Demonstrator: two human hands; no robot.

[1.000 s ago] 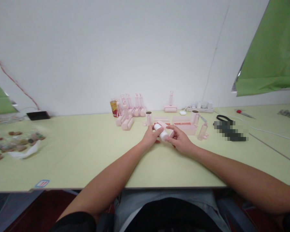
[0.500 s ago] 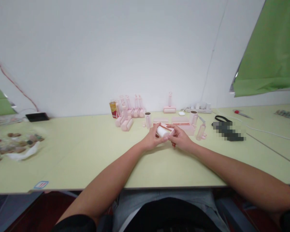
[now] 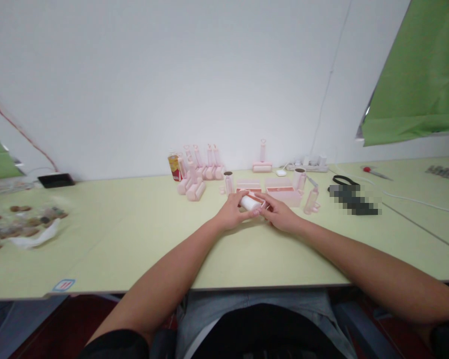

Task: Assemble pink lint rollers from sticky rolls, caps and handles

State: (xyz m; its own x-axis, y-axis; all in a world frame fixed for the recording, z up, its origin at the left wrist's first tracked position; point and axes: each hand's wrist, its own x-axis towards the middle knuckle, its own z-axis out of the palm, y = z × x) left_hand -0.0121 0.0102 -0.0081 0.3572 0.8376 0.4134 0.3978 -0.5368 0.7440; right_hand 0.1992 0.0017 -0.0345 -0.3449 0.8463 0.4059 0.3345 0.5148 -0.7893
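Between my two hands is a pink lint roller head with a white cylinder [image 3: 250, 202] in it and a reddish-brown strip along its upper side. My left hand [image 3: 233, 212] wraps its left end, thumb along the near side. On the right end, the fingers of my right hand [image 3: 279, 213] close around the pink casing, which they partly hide. Just beyond stand two open pink casings, a smaller one [image 3: 249, 183] and a larger one [image 3: 290, 199], both lined in reddish brown. Upright cylinders flank them, one at left [image 3: 229, 184] and one at right [image 3: 300, 178]. A pink handle [image 3: 312, 200] stands at right.
Several pink lint rollers [image 3: 195, 188] stand at back left beside a yellow-red carton [image 3: 174, 167]. Another lint roller [image 3: 262, 166] is by the wall, near a power strip [image 3: 309, 166]. A black strap [image 3: 346, 182] lies right; bagged small items [image 3: 30, 223] lie far left.
The lint roller head has tilted slightly in my hands, and my right fingers have shifted a little on its casing. The whole view has moved slightly.
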